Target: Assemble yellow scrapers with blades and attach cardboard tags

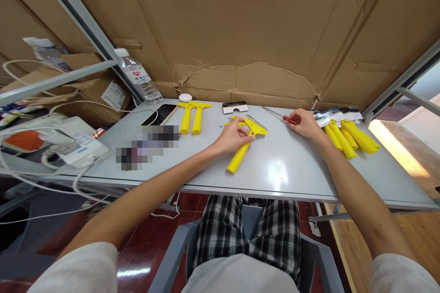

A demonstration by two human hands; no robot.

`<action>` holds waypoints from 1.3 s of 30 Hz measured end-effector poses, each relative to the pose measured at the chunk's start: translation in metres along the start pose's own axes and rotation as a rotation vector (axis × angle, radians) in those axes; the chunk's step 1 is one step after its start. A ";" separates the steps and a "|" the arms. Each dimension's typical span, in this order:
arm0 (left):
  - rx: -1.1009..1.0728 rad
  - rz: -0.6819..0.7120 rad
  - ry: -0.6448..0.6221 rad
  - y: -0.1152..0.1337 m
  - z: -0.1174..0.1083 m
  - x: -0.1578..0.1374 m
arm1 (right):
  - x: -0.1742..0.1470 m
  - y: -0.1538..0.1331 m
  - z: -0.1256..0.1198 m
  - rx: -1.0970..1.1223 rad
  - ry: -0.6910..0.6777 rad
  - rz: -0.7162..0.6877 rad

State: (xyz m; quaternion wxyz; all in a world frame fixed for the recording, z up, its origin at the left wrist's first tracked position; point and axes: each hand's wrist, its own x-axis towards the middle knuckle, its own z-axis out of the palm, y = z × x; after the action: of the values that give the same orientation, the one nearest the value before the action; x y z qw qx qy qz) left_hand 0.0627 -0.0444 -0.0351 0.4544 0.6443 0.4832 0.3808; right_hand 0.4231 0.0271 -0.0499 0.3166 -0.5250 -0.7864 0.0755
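- The left hand [233, 137] is pressing down on a yellow scraper [244, 143] lying on the grey tabletop [285, 169], its fingers curled over the head while the handle is pointing back toward the person.
- The right hand [305, 124] is closing its fingers around a red-handled screwdriver [290, 119], whose thin metal shaft is lying flat on the tabletop and pointing away to the left.
- Judging by the layout, this scraper is sitting mid-assembly: small loose parts, probably screws, are lying just beyond its head.
- Two yellow scrapers [193, 116] are lying side by side to the left, seemingly finished.
- A pile of yellow handles [350, 138] is waiting at the right beside dark blade packets [335, 114], so much appears left.
- A water bottle [137, 75] is showing a red-and-white label; its writing is too small to read, as is the print on the packets.
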 end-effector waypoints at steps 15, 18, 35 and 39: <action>0.646 0.307 0.046 0.000 0.023 0.039 | 0.001 0.011 0.011 -0.036 -0.052 -0.013; 0.674 0.309 0.045 0.001 0.025 0.043 | 0.000 0.006 0.010 -0.058 -0.063 -0.026; 0.886 0.474 -0.164 -0.017 -0.009 -0.064 | -0.043 -0.111 0.058 -0.339 -0.166 -0.162; 0.856 0.482 -0.174 -0.013 0.002 -0.059 | -0.041 -0.104 0.056 -0.321 -0.157 -0.119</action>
State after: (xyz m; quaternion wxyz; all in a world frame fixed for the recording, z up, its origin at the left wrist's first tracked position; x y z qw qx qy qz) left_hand 0.0465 -0.1005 -0.0506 0.0868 0.8957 0.3938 0.1872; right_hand 0.3194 -0.0419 -0.0642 0.1702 -0.5139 -0.8403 -0.0291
